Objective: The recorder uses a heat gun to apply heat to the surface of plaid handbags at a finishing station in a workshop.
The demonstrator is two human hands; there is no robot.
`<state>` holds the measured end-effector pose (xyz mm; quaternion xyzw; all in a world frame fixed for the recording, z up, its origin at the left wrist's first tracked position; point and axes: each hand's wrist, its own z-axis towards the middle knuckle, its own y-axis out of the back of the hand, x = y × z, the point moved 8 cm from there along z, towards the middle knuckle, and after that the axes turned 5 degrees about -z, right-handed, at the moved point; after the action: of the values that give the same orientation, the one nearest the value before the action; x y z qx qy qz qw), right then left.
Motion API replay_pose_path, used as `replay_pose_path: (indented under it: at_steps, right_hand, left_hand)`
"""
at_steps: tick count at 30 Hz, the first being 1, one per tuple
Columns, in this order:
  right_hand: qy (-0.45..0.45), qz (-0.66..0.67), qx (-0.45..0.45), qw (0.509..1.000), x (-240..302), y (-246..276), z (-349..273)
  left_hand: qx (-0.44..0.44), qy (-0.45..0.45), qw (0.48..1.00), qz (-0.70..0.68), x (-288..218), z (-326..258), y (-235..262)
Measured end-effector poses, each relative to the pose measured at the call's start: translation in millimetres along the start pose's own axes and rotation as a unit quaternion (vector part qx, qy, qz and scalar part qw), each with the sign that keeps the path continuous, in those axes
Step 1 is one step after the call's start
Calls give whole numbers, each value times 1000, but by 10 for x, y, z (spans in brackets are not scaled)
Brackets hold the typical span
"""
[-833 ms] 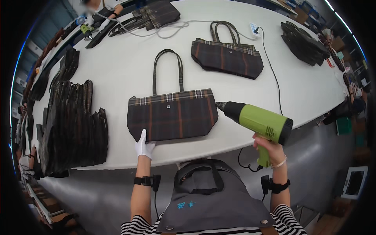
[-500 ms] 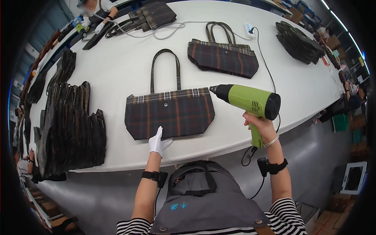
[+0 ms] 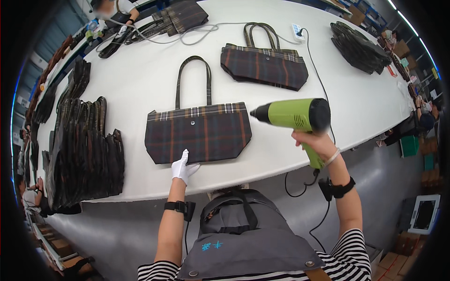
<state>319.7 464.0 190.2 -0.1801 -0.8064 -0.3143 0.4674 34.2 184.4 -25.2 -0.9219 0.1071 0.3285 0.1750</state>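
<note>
Gloved left hand point(image 3: 183, 167) pins plaid bag point(image 3: 197, 132); right hand point(image 3: 313, 142) aims heat gun point(image 3: 294, 115)

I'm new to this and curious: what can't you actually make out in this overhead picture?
- Underside of the plaid tote bag: it lies flat on the white table.
- Right hand grip: its fingers wrap behind the green heat gun handle.
- Left hand skin: covered by a white glove.
- Dark stacked bags: overlapping, too many to count.
- Far-end person's hands: tiny, at the fisheye rim.
</note>
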Motion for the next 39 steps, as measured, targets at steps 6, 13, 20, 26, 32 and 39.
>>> replay_pose_path:
  at_steps: [6, 13, 20, 26, 32, 39]
  right_hand:
    - [19, 44, -10, 999, -100, 64, 277]
    - [-13, 76, -28, 997, -292, 123, -260]
    - [-50, 75, 45, 995, -303, -78, -635]
    - [-32, 79, 42, 995, -256, -245, -699]
    - [7, 72, 20, 997, -151, -465, -531]
    - [44, 71, -57, 995, 88, -434, 178]
  left_hand:
    - [-8, -7, 1000, -10, 10, 37, -19]
    - [-5, -24, 1000, -11, -23, 27, 9]
    - [-16, -17, 1000, -21, -18, -2, 1]
    - [-1, -15, 1000, -21, -24, 7, -20]
    - [34, -4, 999, -42, -34, -7, 12]
    - [25, 12, 993, -118, -108, 30, 268]
